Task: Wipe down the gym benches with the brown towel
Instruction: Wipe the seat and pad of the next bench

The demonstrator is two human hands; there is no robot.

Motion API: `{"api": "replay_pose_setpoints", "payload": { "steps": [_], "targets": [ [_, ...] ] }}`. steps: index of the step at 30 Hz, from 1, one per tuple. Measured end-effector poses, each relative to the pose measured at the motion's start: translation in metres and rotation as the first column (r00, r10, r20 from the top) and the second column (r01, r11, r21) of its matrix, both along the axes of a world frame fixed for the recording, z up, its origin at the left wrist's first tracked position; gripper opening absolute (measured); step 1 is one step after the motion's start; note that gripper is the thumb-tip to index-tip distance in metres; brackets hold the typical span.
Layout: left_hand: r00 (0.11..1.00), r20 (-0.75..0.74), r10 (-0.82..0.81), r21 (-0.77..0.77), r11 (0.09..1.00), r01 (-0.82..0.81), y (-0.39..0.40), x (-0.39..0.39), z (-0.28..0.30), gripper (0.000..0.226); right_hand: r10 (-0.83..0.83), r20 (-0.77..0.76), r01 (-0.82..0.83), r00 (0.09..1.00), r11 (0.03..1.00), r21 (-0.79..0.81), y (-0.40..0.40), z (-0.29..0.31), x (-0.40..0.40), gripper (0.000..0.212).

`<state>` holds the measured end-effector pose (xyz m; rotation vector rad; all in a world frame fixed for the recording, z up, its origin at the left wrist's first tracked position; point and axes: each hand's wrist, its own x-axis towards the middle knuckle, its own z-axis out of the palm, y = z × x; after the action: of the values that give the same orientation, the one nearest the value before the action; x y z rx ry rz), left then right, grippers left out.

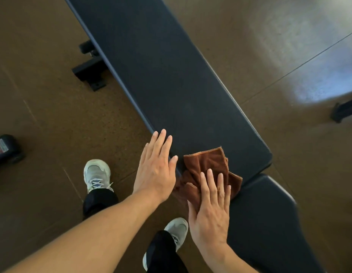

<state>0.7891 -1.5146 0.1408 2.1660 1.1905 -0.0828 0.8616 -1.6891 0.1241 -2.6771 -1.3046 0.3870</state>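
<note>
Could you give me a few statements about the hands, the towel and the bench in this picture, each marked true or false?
1. The right hand lies with straight fingers on the brown towel. True.
2. The towel lies on the floor beside the bench. False: it sits crumpled on the long black bench pad, near that pad's near end.
3. The left hand grips a corner of the towel. False: it is open and flat at the pad's edge, apart from the towel.
4. A second, shorter pad adjoins the long one. True.
5. The person wears light-coloured sneakers. True.
</note>
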Motion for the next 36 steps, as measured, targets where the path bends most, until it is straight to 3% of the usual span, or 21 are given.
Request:
{"api": "replay_pose_setpoints", "payload": {
  "steps": [2, 4, 9, 15, 19, 24, 29, 36],
  "targets": [
    [0.998, 0.018, -0.059, 0.011, 0.998, 0.059, 0.005, -0.01, -0.003, 0.06, 0.034, 0.031, -0.034, 0.999, 0.999, -0.013, 0.003, 0.001, -0.001, 0.071],
    [0.999, 0.026, -0.047, 0.013, 0.999, 0.047, 0.015, -0.021, -0.007, 0.065, 0.082, 0.046, -0.08, 0.996, 0.995, -0.055, 0.011, 0.003, -0.003, 0.093],
    [0.983, 0.015, 0.183, -0.039, 0.982, -0.182, 0.068, -0.04, -0.024, 0.065, 0.216, 0.071, -0.205, 0.974, 0.969, -0.136, 0.067, -0.004, 0.0, 0.109],
    [0.976, 0.048, 0.211, -0.03, 0.977, -0.21, 0.157, -0.07, -0.043, 0.063, 0.278, 0.078, -0.267, 0.957, 0.955, -0.131, 0.175, -0.008, -0.001, 0.099],
    [0.982, 0.074, 0.174, -0.025, 0.985, -0.173, 0.216, -0.084, -0.035, 0.064, 0.223, 0.025, -0.221, 0.974, 0.973, -0.074, 0.29, -0.007, -0.007, 0.077],
    [0.967, 0.111, 0.231, -0.044, 0.973, -0.227, 0.296, -0.079, -0.022, 0.067, 0.22, -0.041, -0.22, 0.975, 0.976, 0.003, 0.432, -0.01, -0.01, 0.074],
    [0.939, 0.151, 0.309, -0.024, 0.951, -0.309, 0.38, -0.066, -0.02, 0.064, 0.42, -0.03, -0.421, 0.907, 0.906, -0.042, 0.553, -0.013, -0.003, 0.074],
    [0.973, 0.104, 0.207, 0.105, 0.97, -0.218, 0.49, -0.066, -0.018, 0.062, 0.59, -0.087, -0.596, 0.802, 0.799, -0.073, 0.668, -0.009, 0.014, 0.075]
  ]
}}
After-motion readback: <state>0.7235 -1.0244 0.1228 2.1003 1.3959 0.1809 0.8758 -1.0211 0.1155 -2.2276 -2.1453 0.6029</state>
